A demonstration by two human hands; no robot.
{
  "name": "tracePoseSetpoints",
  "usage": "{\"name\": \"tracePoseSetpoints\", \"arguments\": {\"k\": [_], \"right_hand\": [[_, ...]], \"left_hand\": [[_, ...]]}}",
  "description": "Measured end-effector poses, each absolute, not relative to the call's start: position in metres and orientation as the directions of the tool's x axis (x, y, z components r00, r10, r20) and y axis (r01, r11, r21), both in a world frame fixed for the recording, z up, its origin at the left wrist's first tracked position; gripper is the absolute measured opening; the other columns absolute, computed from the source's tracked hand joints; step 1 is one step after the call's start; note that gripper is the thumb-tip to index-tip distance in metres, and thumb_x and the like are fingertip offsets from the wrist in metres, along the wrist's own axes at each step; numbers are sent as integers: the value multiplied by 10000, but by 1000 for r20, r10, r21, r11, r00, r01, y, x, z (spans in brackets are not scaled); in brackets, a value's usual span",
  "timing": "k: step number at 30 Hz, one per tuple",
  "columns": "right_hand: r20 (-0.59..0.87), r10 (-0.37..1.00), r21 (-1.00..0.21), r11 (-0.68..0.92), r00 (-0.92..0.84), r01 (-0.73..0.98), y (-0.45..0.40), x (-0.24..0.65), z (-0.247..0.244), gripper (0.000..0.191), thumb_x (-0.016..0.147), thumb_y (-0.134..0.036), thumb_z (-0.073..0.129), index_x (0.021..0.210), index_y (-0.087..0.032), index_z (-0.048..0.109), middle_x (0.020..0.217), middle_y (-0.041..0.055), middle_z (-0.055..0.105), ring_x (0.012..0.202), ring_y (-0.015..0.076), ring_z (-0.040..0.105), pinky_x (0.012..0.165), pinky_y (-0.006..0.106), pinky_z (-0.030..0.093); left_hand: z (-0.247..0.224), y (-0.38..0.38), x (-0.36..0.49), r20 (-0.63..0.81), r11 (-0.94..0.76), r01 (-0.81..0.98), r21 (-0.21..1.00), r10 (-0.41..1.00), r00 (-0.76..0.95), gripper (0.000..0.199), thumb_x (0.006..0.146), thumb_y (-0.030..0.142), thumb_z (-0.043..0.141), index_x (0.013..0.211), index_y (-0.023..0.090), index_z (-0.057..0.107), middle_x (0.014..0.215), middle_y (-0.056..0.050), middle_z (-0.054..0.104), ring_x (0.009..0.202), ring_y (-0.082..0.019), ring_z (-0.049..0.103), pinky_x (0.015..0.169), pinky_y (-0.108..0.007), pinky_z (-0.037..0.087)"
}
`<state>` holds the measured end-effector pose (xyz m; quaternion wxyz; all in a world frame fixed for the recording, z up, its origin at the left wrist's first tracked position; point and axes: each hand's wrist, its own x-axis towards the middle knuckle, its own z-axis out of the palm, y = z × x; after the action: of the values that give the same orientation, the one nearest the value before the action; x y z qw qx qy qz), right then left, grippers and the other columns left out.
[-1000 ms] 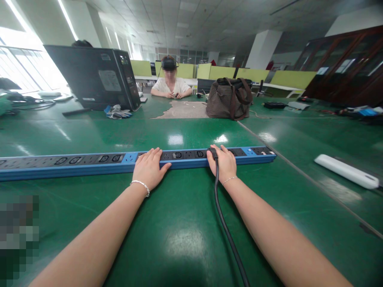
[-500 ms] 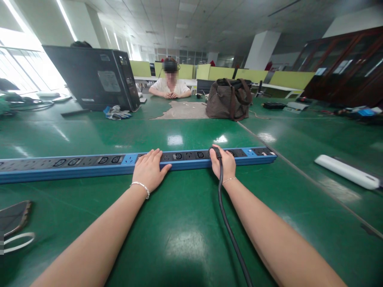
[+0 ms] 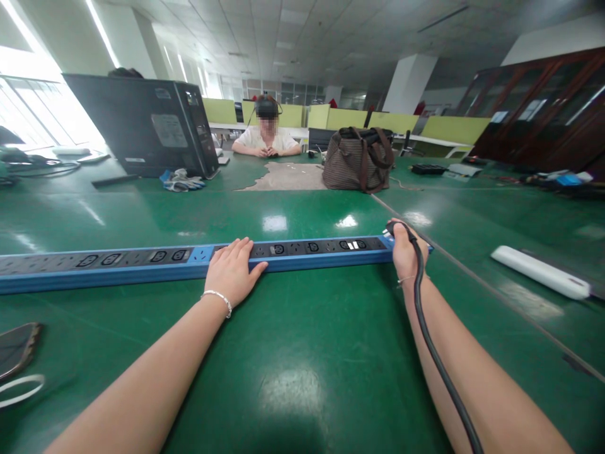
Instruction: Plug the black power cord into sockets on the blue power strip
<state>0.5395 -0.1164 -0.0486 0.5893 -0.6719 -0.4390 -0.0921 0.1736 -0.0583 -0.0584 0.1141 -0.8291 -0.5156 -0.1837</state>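
A long blue power strip (image 3: 302, 257) with black sockets lies across the green table. My left hand (image 3: 231, 268) rests flat on its middle, fingers stretched over the top and thumb out along the front edge. Near the strip's right end, my right hand (image 3: 407, 251) grips a black power plug (image 3: 394, 228), whose metal prongs show and point left, free of any socket. From the plug a thick black cable (image 3: 425, 321) runs down over my right forearm. My right hand hides part of the strip's end, including some of the blue socket section there.
A phone (image 3: 17, 348) and a white loop (image 3: 21, 391) lie at the left. At the right is a white bar (image 3: 541, 272). Farther back stand a computer case (image 3: 142, 126), gloves (image 3: 182, 181) and a brown bag (image 3: 358, 161). A person (image 3: 267, 135) sits opposite.
My right hand has moved right along the strip with the plug, which has come up off the sockets so its prongs now show. My left hand stays on the strip.
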Motion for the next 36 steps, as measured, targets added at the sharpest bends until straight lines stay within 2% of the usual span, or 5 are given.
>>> {"name": "tracePoseSetpoints", "arguments": {"k": [6, 15, 24, 30, 36], "right_hand": [[593, 601, -619, -86, 536, 780, -121, 553, -58, 425, 835, -449, 413, 992, -181, 703, 1096, 91, 676, 1234, 271, 456, 1067, 458, 285], [537, 693, -514, -184, 482, 838, -118, 544, -55, 407, 853, -435, 400, 1080, -228, 668, 1193, 92, 630, 1267, 295, 422, 1049, 581, 207], [508, 726, -406, -272, 463, 873, -119, 535, -54, 366, 855, -389, 414, 1063, -242, 677, 1173, 71, 644, 1191, 277, 504, 1037, 502, 274], [497, 754, -325, -297, 429, 898, -127, 533, -55, 408, 888, -406, 386, 1200, -254, 601, 1279, 38, 581, 1277, 271, 414, 1056, 518, 249], [461, 754, -322, -350, 469, 880, -127, 534, -54, 405, 901, -440, 371, 1194, -285, 604, 1307, -1, 557, 1308, 269, 369, 1068, 526, 238]], "left_hand": [[-59, -58, 174, 416, -440, 898, 10, 818, 396, 606, 872, 519, 365, 1297, 100, 466, 1366, -142, 490, 1285, -265, 413, 1059, -414, 302], [-59, -57, 173, 416, -444, 896, 17, 818, 397, 611, 869, 524, 363, 1294, 98, 469, 1364, -149, 490, 1283, -269, 414, 1055, -420, 303], [-58, -57, 173, 416, -448, 894, 28, 818, 397, 614, 869, 520, 360, 1298, 93, 465, 1363, -152, 490, 1287, -270, 411, 1053, -426, 307], [-58, -58, 173, 418, -443, 897, -2, 814, 403, 605, 870, 520, 366, 1293, 100, 471, 1360, -139, 497, 1281, -262, 419, 1055, -406, 308], [-58, -58, 173, 408, -442, 897, 2, 819, 403, 613, 871, 526, 353, 1299, 101, 466, 1365, -146, 491, 1285, -267, 415, 1053, -418, 311]]}}
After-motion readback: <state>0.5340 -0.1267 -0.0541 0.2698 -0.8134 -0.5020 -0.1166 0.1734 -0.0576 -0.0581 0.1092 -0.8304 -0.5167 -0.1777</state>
